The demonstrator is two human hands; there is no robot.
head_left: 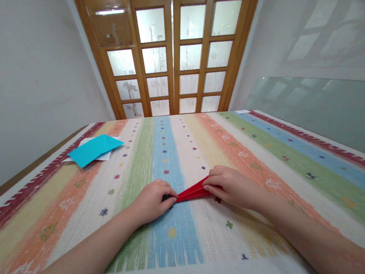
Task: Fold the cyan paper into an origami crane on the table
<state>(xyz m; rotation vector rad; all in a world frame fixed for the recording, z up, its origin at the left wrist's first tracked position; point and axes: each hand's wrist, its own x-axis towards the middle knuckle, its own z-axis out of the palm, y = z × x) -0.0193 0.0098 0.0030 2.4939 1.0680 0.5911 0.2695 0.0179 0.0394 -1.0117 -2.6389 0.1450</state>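
Just below the centre of the frame, you hold a narrow, tapering red folded strip, seemingly paper [191, 192]. The fingers of your left hand [153, 200] are pinched on its pointed end; those of your right hand [228, 188] are clamped on its wider end, probably to keep the folds straight. At the left, a flat turquoise sheet [94, 149] lies over white paper [108, 156], perhaps to leave you space on the striped, many-coloured cloth [178, 243].

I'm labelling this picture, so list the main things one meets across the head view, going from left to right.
Flat turquoise paper sheet → bare left hand → tapering folded red paper → bare right hand → pale green glossy panel.
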